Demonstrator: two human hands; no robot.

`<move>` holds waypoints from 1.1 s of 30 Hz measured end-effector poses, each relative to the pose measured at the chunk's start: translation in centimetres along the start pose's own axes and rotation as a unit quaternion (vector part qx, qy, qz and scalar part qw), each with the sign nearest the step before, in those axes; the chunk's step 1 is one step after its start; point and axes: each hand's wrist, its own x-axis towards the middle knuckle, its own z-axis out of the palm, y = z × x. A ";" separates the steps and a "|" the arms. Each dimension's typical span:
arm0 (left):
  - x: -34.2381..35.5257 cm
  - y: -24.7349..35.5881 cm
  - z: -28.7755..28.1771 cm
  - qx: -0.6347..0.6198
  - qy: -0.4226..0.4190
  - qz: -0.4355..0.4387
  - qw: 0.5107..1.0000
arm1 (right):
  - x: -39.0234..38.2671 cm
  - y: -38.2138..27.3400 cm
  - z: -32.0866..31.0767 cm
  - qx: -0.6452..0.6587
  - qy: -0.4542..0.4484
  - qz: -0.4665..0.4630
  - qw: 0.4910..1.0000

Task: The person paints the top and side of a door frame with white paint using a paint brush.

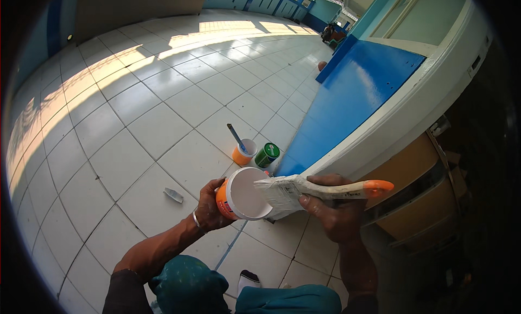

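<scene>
My left hand (209, 205) is closed round an orange tub (225, 197) with a white rim, tilted so that its pale inside faces up. My right hand (328, 211) grips a wide paintbrush (340, 191) with an orange-tipped handle. The brush's white-coated bristles (274, 192) are at the tub's right rim; I cannot tell whether they touch it. Just beyond my hands, a second orange tub (241, 157) holds a blue-handled tool (234, 132), beside a green can (267, 155) standing on the white tiled floor (135, 151).
A blue panel (353, 91) with a thick white edge (407, 124) runs along my right, with tan wooden panels (407, 189) below it. A small pale scrap (173, 194) lies on the floor at left. Dark objects (331, 34) stand far back beside a blue-trimmed wall (260, 2).
</scene>
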 end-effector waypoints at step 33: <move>0.4 -1.5 -0.8 -0.033 0.009 -0.034 0.999 | 2.0 5.8 1.9 0.153 -0.078 0.191 0.966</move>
